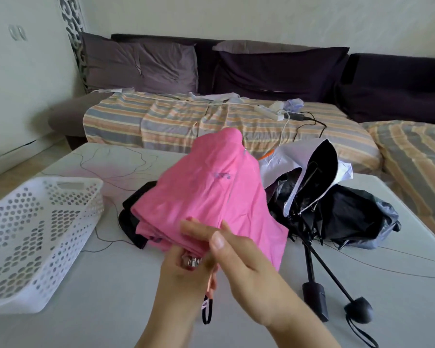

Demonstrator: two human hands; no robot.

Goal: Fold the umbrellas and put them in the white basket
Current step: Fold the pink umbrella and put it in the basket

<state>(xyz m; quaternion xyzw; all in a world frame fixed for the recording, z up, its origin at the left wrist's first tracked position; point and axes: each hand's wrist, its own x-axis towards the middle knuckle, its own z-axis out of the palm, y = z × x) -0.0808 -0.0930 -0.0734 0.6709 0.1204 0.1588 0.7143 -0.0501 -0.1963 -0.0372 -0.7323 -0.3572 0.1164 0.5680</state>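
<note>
Umbrellas (332, 209) and white basket (35, 237) lie on grey table (111, 310) before striped sofa (176, 119).

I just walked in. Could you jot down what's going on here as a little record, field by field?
Place: grey table in front of a sofa with a striped cover
In hand: pink umbrella, canopy loose, not yet wrapped
Left hand: grips the pink umbrella near its handle end
Right hand: fingers on the pink canopy's edge
Waiting: two black umbrellas, unfolded, lying on the table at the right
Basket: white basket at the left, no umbrella inside
</note>
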